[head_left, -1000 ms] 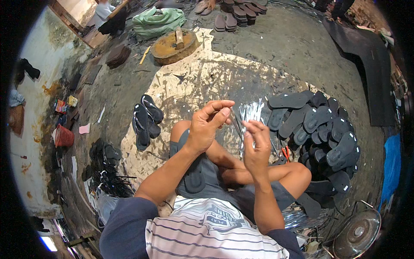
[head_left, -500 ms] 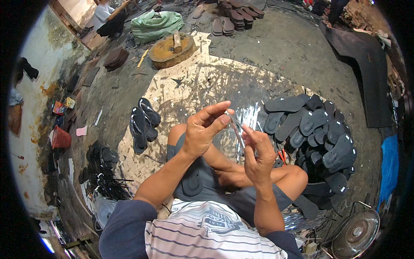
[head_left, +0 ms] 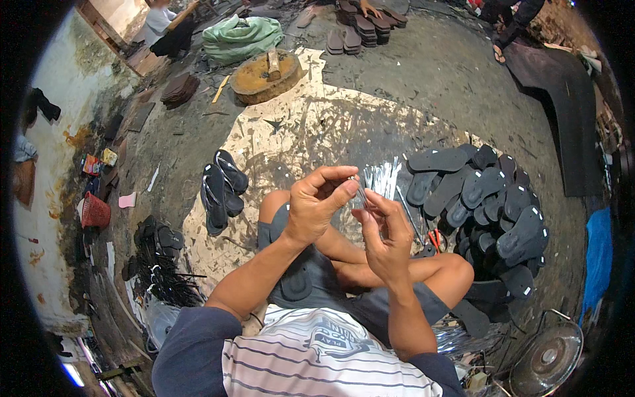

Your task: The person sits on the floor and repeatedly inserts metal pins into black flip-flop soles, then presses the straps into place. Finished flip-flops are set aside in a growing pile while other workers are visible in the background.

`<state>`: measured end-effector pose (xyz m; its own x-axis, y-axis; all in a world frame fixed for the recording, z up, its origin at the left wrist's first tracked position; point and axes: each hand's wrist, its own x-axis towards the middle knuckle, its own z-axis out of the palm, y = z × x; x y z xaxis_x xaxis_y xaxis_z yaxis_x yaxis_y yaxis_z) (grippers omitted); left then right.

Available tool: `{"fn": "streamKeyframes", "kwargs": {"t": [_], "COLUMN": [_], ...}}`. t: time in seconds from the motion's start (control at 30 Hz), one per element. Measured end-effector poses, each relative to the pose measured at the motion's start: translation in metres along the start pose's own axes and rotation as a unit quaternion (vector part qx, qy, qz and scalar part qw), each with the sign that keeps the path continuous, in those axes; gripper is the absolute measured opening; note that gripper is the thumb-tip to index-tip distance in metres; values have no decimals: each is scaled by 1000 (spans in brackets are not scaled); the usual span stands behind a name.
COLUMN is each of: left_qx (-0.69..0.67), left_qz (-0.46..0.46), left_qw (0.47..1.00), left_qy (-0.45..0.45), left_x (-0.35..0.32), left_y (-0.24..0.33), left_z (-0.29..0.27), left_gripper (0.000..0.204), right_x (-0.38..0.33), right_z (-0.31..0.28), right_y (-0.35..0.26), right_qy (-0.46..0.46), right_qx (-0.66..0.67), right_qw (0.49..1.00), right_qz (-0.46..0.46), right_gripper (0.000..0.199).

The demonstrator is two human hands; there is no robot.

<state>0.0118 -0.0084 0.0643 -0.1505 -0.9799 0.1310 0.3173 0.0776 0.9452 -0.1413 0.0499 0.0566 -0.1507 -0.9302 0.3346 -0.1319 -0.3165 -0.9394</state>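
The left hand [head_left: 316, 206] has thumb and forefinger brought together on the upper end of a thin silvery strap [head_left: 360, 192], which hangs down in front of the person's chest toward the right hand [head_left: 389, 231]; the right fingertips are at the strap's lower part, though I cannot tell whether they press it or only touch it. For work this fine, the left pinch is best kept firm and close to the end, with the right fingers drawing the strap straight, so it neither twists nor slips, and both wrists steady. Just beyond the fingers lies a bundle of silvery strips [head_left: 381, 176], best left unsnagged by the knuckles. A dark sole [head_left: 296, 284] rests on the left thigh, red-handled pliers [head_left: 434, 239] lie near the right knee, a heap of black soles [head_left: 486, 188] spreads to the right, and a pair of strapped sandals [head_left: 215, 202] sits to the left
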Motion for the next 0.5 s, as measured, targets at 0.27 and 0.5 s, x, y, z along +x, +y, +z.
{"fn": "streamKeyframes", "kwargs": {"t": [0.27, 0.5], "left_qx": [8, -2], "left_qz": [36, 33], "left_qw": [999, 999], "left_qy": [16, 29], "left_x": [-2, 0], "left_y": [-12, -7], "left_z": [-1, 6], "left_gripper": [27, 30], "right_x": [7, 8], "right_z": [15, 13], "right_y": [5, 5], "right_qy": [32, 25], "right_qx": [69, 64], "right_qw": [993, 994], "right_qz": [85, 87], "right_gripper": [24, 22]}}
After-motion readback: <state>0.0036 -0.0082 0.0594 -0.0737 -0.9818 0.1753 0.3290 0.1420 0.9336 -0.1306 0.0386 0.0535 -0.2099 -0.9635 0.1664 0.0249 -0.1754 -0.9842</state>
